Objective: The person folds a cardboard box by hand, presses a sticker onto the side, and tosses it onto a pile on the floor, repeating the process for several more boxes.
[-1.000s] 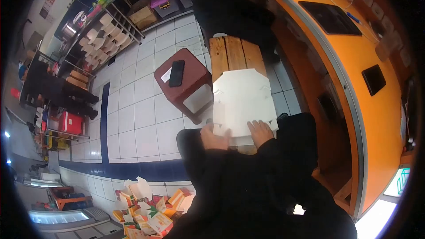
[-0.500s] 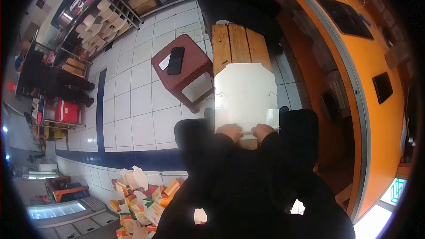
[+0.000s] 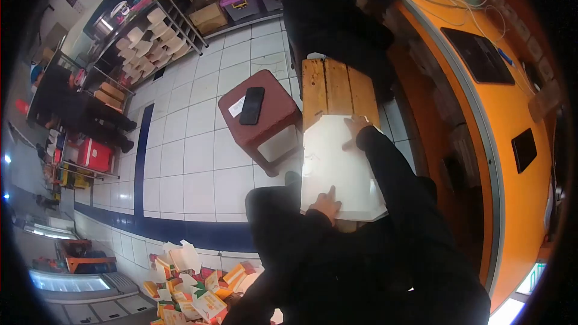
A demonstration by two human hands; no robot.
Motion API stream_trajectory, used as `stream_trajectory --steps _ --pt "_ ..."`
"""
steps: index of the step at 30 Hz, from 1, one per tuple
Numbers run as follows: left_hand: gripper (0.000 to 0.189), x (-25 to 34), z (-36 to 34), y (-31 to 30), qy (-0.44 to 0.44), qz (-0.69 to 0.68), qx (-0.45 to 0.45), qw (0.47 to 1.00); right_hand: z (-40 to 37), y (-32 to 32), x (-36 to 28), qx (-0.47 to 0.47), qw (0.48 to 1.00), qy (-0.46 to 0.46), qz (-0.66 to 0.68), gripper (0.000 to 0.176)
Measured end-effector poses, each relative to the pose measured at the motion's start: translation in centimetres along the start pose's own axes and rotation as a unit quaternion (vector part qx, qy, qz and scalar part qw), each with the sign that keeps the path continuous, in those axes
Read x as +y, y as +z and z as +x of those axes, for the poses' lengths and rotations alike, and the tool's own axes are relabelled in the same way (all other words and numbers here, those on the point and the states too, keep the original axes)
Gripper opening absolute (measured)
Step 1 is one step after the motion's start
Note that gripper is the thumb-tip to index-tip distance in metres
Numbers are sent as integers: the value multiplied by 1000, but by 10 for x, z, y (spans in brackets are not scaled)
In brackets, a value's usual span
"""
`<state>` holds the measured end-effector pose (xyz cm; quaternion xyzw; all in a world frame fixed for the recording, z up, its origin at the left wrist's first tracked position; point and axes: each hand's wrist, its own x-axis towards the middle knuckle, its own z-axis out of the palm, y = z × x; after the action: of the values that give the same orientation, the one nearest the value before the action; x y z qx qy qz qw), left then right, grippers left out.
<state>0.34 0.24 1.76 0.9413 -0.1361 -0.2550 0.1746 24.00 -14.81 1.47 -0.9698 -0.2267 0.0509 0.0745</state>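
Observation:
A white cardboard sheet (image 3: 337, 165) with cut corners lies flat on a wooden bench (image 3: 343, 87) in front of me. Near the sheet's lower left part rests my left hand (image 3: 327, 206), its fingers apart, on the white surface. My right hand (image 3: 356, 130) reaches to the far right end of the sheet and touches it with spread fingers. Neither hand grips anything.
A maroon stool (image 3: 274, 99) bearing a black phone (image 3: 252, 106) stands left of the bench. Folded boxes (image 3: 208, 304) are heaped at lower left. An orange counter (image 3: 524, 204) runs along the right. Two people in dark clothes are ahead and far left.
My right hand has moved from the sheet's near edge to its far end. My left hand now lies on the surface. The sheet looks turned around, and the view has shifted.

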Motion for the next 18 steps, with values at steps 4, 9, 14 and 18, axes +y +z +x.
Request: stream_trajectory --steps 4,9,14,18 --pt "46 8 6 8 -18 34 30 999 21 -3 -5 -122 992 -22 23 89" --pt "29 18 18 32 -73 38 42 996 34 2 -2 -147 989 -2 6 87" --pt "17 17 21 50 -83 54 104 990 47 14 2 -163 987 7 -10 92" --pt "42 18 21 52 -74 94 124 985 38 3 -3 -135 991 6 -7 93"
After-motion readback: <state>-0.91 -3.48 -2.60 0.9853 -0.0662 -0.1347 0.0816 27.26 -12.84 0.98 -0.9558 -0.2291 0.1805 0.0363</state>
